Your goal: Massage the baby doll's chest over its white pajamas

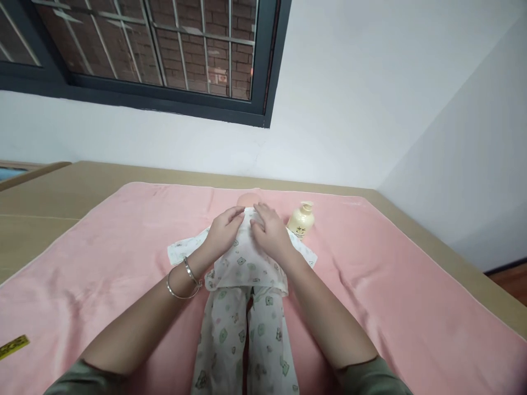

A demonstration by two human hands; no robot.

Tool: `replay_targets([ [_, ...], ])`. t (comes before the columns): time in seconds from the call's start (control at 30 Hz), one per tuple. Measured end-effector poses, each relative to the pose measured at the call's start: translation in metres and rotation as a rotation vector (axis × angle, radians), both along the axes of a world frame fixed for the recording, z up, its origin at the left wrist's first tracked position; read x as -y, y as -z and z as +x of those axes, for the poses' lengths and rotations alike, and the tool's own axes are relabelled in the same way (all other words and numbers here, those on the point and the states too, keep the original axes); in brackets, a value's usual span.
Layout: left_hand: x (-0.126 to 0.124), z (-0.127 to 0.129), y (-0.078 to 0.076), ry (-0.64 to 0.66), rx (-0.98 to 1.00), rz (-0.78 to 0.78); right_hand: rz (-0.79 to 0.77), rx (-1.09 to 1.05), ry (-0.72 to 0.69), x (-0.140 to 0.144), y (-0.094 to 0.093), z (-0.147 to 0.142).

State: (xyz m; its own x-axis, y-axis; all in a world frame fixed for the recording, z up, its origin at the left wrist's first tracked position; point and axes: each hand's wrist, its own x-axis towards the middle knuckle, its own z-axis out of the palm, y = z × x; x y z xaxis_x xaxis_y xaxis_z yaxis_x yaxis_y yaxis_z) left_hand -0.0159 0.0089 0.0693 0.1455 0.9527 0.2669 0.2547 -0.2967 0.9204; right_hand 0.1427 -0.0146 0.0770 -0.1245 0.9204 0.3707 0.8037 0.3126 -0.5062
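A small white top point(247, 266) with a green and grey print lies on a doll-like figure, its sleeves spread to both sides. Matching trousers point(224, 329) extend below it toward me. Beyond the collar shows a smooth, skin-toned rounded head point(249, 199), mostly hidden by my hands. My left hand point(225, 230) rests on the left of the top's chest, fingers stretched toward the collar. On the other side, my right hand point(269, 230) lies on the chest with its fingers spread. Neither hand grips the cloth visibly. Two silver bangles circle my left wrist.
A pale yellow pump bottle point(302, 220) stands right of the top, close to its sleeve. Everything lies on a pink blanket point(102, 263) over a tan surface point(49, 192). A yellow strip point(14, 346) is at the left. A white wall and a barred window rise behind.
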Motion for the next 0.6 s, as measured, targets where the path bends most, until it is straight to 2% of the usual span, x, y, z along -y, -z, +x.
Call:
replay_targets([
  [0.1, 0.009, 0.013, -0.002, 0.072, 0.172, -0.147, 0.089, -0.028, 0.106, 0.011, -0.034, 0.027],
  [0.17, 0.012, 0.027, -0.009, 0.162, 0.417, -0.316, 0.037, 0.006, 0.212, 0.016, -0.05, 0.049],
  [0.27, 0.007, 0.055, -0.025, 0.337, 0.796, -0.607, -0.143, 0.091, 0.304, 0.019, -0.06, 0.075],
  [0.33, -0.002, 0.077, -0.035, 0.395, 0.936, -0.737, -0.206, 0.145, 0.316, 0.018, -0.06, 0.083],
  [0.47, -0.018, 0.115, -0.041, 0.419, 1.023, -0.809, -0.235, 0.212, 0.315, 0.013, -0.056, 0.085],
  [0.6, -0.013, 0.126, -0.035, 0.429, 0.906, -0.766, -0.211, 0.176, 0.353, 0.015, -0.06, 0.079],
])
